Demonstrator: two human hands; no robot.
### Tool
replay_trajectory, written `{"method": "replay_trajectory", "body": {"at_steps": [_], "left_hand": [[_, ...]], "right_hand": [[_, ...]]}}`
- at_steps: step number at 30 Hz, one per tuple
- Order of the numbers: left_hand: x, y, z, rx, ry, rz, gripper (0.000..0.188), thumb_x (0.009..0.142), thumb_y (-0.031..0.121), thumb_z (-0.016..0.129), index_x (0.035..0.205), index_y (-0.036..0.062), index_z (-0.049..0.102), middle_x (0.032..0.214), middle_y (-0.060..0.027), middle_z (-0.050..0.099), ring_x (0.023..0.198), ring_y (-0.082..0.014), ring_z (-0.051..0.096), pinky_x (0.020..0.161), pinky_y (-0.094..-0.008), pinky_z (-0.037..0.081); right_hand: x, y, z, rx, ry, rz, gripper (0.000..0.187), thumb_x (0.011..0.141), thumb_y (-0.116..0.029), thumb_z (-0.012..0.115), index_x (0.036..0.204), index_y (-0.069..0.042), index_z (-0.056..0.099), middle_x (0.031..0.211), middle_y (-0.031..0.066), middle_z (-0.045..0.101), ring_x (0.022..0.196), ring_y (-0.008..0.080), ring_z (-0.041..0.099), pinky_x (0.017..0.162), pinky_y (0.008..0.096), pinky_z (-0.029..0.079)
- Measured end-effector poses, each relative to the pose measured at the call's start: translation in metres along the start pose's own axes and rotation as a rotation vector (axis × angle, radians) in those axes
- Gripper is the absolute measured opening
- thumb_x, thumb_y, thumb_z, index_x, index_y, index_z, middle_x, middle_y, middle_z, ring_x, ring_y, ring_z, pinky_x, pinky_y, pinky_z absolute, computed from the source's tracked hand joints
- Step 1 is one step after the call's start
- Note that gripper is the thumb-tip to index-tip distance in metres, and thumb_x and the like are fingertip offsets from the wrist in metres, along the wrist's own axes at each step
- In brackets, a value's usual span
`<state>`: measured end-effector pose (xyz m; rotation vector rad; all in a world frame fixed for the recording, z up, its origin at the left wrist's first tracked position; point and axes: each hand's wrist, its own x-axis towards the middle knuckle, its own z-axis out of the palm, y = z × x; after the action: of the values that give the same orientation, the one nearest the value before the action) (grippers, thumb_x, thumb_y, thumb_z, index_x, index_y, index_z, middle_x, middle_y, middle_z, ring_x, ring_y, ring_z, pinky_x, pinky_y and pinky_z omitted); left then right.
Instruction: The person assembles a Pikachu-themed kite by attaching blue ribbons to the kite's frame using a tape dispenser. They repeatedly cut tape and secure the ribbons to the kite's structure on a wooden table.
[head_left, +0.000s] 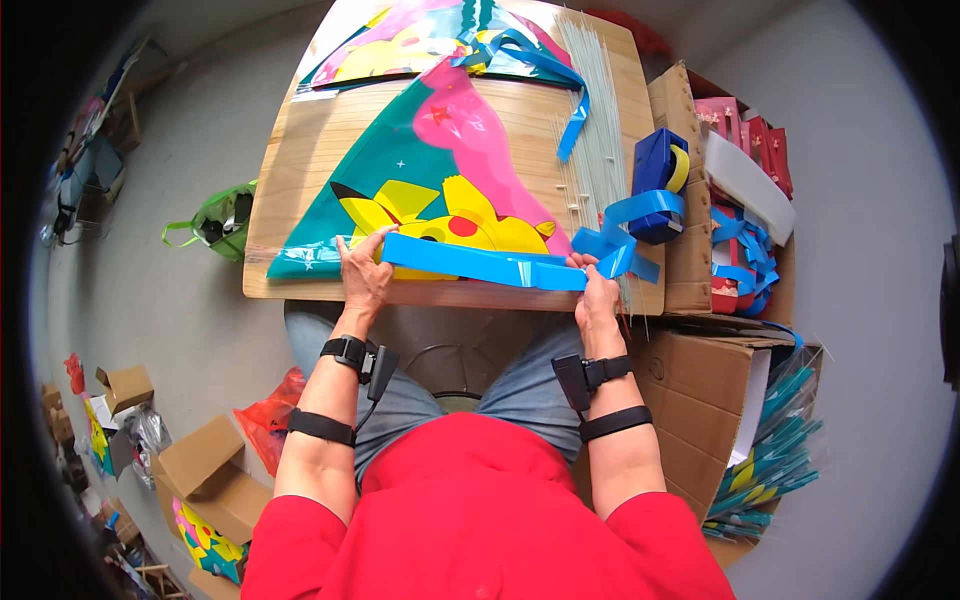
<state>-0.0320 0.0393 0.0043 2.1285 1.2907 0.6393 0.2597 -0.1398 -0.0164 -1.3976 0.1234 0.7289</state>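
Observation:
A triangular plastic kite sheet (400, 150), teal and pink with a yellow cartoon figure, lies on the wooden table with its wide edge toward me. Across that near edge stretches a glossy blue ribbon (480, 262), taut between my hands. My left hand (368, 268) pinches its left end over the sheet. At the sheet's right corner, my right hand (596, 288) grips the ribbon farther along, and the loose remainder folds up to the right. Beside that loose part stands a blue tape dispenser (655, 180) with a yellow-cored roll.
More printed kite sheets (400, 45) with blue ribbon lie at the table's far side. Thin pale rods (595, 110) run along its right. A cardboard box (685, 190) with blue ribbons stands at right, above another box (690, 400) of rolled teal sheets. A green bag (225, 220) sits left.

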Motion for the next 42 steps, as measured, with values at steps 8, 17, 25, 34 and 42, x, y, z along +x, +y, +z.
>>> {"method": "replay_trajectory", "body": {"at_steps": [8,17,25,34,42], "left_hand": [[0.001,-0.005,-0.006,-0.133,-0.022,-0.093,0.027,0.09,0.027,0.063,0.114,0.0172,0.07,0.108,-0.0036,0.072,0.102,-0.0259,0.067,0.116,-0.0625,0.011],[-0.008,-0.019,0.006,0.034,0.129,-0.016,0.026,0.088,0.03,0.066,0.108,0.0157,0.071,0.108,-0.0027,0.072,0.104,-0.0235,0.066,0.116,-0.0615,0.009],[-0.019,-0.026,0.024,0.278,0.243,0.018,0.045,0.081,0.016,0.063,0.127,0.0176,0.059,0.138,0.004,0.052,0.135,-0.0189,0.04,0.118,-0.0597,0.006],[-0.026,-0.023,0.017,0.34,0.172,0.087,0.063,0.069,0.004,0.056,0.131,0.0164,0.058,0.145,0.0001,0.047,0.14,-0.023,0.035,0.119,-0.0578,0.006],[-0.025,-0.024,0.017,0.462,0.072,0.076,0.074,0.07,-0.001,0.053,0.142,0.0175,0.05,0.155,0.0002,0.036,0.146,-0.0238,0.025,0.121,-0.0498,0.009]], "right_hand": [[-0.001,-0.011,0.003,-0.013,0.039,0.102,0.016,0.097,-0.009,0.052,0.106,0.002,0.059,0.103,0.0161,0.068,0.09,0.0246,0.069,0.075,0.0325,0.057],[0.005,-0.007,0.003,-0.017,0.064,0.092,0.017,0.099,-0.007,0.049,0.105,0.005,0.059,0.098,0.0173,0.068,0.089,0.025,0.069,0.078,0.033,0.058],[0.008,-0.005,0.0,-0.023,0.074,0.058,0.02,0.1,-0.006,0.046,0.109,0.008,0.056,0.105,0.0202,0.065,0.094,0.0278,0.068,0.085,0.036,0.057],[0.005,-0.004,0.002,-0.063,0.097,0.047,0.02,0.1,-0.007,0.047,0.108,0.008,0.057,0.105,0.02,0.065,0.093,0.0272,0.068,0.085,0.0371,0.057],[0.003,-0.013,-0.009,0.142,-0.033,0.14,0.022,0.102,-0.012,0.046,0.116,0.003,0.053,0.115,0.0215,0.062,0.106,0.0321,0.064,0.09,0.0429,0.055]]}}
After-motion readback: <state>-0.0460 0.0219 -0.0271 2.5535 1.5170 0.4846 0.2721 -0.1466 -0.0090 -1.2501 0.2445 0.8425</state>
